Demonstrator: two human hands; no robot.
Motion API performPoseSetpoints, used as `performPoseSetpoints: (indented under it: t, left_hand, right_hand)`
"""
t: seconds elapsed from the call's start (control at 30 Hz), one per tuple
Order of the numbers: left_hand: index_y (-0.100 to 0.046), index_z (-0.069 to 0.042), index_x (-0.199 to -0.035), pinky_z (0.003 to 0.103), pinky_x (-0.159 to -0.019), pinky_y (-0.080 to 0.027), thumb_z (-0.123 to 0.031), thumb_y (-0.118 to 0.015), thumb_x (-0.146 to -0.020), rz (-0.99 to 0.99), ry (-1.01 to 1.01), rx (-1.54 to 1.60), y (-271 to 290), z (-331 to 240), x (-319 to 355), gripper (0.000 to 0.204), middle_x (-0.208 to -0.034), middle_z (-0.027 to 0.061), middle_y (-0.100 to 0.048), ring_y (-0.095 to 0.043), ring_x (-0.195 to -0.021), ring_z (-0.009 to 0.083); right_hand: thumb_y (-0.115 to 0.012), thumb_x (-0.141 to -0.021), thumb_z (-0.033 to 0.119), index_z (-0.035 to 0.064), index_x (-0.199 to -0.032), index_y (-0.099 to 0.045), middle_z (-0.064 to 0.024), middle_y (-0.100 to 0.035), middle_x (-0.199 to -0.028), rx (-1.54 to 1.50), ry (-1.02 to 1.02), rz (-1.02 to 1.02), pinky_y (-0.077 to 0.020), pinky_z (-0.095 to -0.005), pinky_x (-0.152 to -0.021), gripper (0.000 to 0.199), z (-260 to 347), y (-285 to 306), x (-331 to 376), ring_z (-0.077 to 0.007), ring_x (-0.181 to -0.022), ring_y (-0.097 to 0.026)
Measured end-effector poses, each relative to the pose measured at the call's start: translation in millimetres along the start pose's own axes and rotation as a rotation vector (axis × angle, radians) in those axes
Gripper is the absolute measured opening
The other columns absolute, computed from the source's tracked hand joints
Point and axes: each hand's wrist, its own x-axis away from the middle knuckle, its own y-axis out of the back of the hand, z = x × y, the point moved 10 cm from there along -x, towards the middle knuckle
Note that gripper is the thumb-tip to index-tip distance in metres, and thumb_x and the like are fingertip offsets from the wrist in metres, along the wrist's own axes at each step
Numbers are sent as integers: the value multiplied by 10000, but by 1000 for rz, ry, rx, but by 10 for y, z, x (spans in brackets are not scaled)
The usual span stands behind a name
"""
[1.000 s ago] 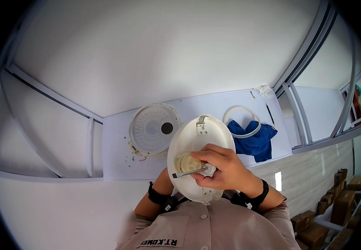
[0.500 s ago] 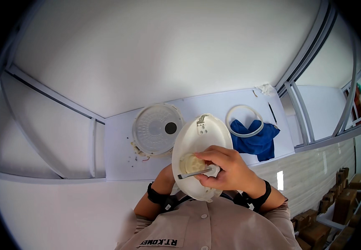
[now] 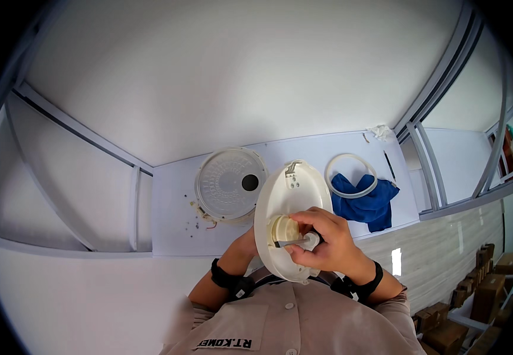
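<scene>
In front of my chest is a white oval shell (image 3: 304, 198), hollow side up, with a metal hinge (image 3: 292, 170) at its far end. My left hand (image 3: 247, 241) holds it from the left and behind; the shell hides most of its fingers. Inside sits a round cream-coloured plastic part (image 3: 284, 229). My right hand (image 3: 331, 241) is closed on a flat-blade screwdriver (image 3: 292, 242) with a clear-and-dark handle. Its blade points left and its tip is at the near edge of the cream part. My right fingertips are close to that part's right side, perhaps touching it.
On the white table (image 3: 171, 195) lies a round translucent lid-like piece (image 3: 221, 183) with a dark disc (image 3: 249, 182). Small dark bits are scattered beside it. To the right, a white ring (image 3: 329, 171) rests on a blue cloth (image 3: 363, 207), near a dark pen-like tool (image 3: 390, 165) and crumpled white tissue (image 3: 379, 131).
The shell has tilted, so more of its left outer wall shows. The screwdriver's tip has shifted from across the shell's left side to the cream part's near edge.
</scene>
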Motion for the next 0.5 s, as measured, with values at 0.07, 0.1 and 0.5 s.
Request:
performPoseSetpoints:
  t: [0.07, 0.1, 0.5]
  left_hand:
    - [-568, -37, -1475, 389, -1028, -587, -210, -787, -972, -18, 40, 158, -128, -113, 9, 576, -1388, 112, -665, -679, -1220, 225]
    - [-566, -35, -1478, 395, -1035, -585, -219, -782, -976, -17, 46, 228, -131, -104, 10, 577, -1393, 116, -663, -679, -1225, 230]
    - [-536, -61, -1532, 397, -1068, -561, -247, -761, -999, 182, -174, -233, 148, 118, 12, 608, -1469, 138, -630, -640, -1301, 232]
  right_hand:
    - [-880, -756, 74, 22, -1223, -670, -113, -709, -924, -5, -1, -18, -602, -315, -683, 515, 10, 7, 0, -224, -753, -718]
    - [-880, -756, 73, 21, -1223, -670, -114, -710, -920, -7, -1, -27, -601, -316, -684, 515, 14, 12, 1, -223, -750, -717]
    - [-876, -792, 79, 6, -1209, -677, -107, -700, -914, -75, -47, 7, -591, -318, -715, 467, 10, -41, -22, -218, -779, -699]
